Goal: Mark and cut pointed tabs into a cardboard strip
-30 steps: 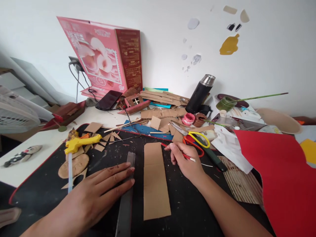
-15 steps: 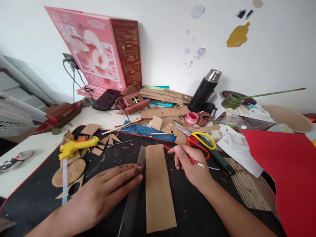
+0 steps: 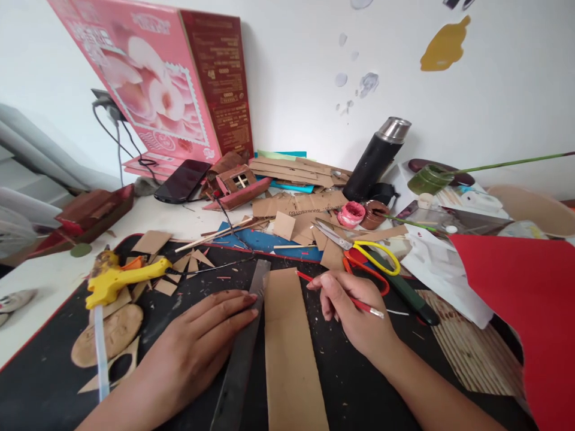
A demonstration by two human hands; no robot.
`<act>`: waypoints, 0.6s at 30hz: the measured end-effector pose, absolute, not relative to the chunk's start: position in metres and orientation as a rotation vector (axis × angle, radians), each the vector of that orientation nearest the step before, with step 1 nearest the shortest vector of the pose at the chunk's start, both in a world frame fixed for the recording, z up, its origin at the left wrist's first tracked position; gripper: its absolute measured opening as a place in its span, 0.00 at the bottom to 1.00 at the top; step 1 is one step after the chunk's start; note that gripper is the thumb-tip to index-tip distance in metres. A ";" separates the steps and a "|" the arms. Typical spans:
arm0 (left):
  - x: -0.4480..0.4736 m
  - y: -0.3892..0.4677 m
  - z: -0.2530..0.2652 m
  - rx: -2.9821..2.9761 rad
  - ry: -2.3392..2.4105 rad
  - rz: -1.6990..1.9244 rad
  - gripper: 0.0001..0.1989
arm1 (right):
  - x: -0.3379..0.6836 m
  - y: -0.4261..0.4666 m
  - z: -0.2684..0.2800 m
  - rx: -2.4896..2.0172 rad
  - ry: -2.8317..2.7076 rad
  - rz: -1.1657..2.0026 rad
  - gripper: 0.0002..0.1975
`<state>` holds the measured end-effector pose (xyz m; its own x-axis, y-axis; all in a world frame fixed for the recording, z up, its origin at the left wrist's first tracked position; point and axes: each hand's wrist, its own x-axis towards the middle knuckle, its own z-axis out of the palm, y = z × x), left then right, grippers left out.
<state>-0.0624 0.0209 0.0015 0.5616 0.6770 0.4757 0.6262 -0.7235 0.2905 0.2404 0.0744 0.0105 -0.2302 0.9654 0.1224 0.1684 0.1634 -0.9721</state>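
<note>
A dark metal ruler point(image 3: 237, 365) lies lengthwise on the black mat, close along the left edge of a brown cardboard strip point(image 3: 291, 353). My left hand point(image 3: 193, 344) lies with fingers stretched out, their tips resting on the ruler; its thumb is hidden. Between the fingers of my right hand point(image 3: 357, 305) is a red pencil point(image 3: 369, 308) with a white eraser end. The pencil's point is by the strip's top right corner; whether it touches the cardboard I cannot tell.
On the left are a yellow glue gun point(image 3: 108, 278) and cardboard scraps. Scissors point(image 3: 348, 242), a dark green handle point(image 3: 415, 302), paint jars point(image 3: 351, 214) and a black flask point(image 3: 375, 161) stand or lie behind my right hand. Red sheet point(image 3: 503, 293) at right. Small model boat point(image 3: 238, 185) at back.
The view has shifted slightly, so most things sit a little lower and further outward. Both hands keep nearly the same places beside the cardboard strip, the pencil still held.
</note>
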 end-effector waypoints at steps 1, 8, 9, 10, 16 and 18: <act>-0.062 0.021 0.004 2.672 1.146 0.915 0.18 | 0.240 0.074 0.011 -1.127 -1.571 1.171 0.27; -0.067 0.018 0.009 2.600 1.198 1.023 0.15 | 0.238 0.074 0.013 -1.134 -1.509 1.186 0.26; -0.068 0.016 0.008 2.589 1.204 1.043 0.15 | 0.238 0.074 0.013 -1.135 -1.488 1.193 0.26; -0.069 0.015 0.006 2.577 1.209 1.060 0.15 | 0.238 0.074 0.013 -1.135 -1.467 1.202 0.27; -0.074 0.010 0.000 2.561 1.214 1.072 0.17 | 0.238 0.073 0.012 -1.151 -1.435 1.211 0.29; -0.075 0.010 0.000 2.555 1.223 1.065 0.17 | 0.238 0.073 0.011 -1.145 -1.441 1.208 0.29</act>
<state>-0.0746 0.0102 -0.0001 0.4279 0.7206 0.5456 0.6396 -0.6679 0.3806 0.2376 0.0728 0.0110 -0.1594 0.9843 0.0753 0.0979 0.0917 -0.9910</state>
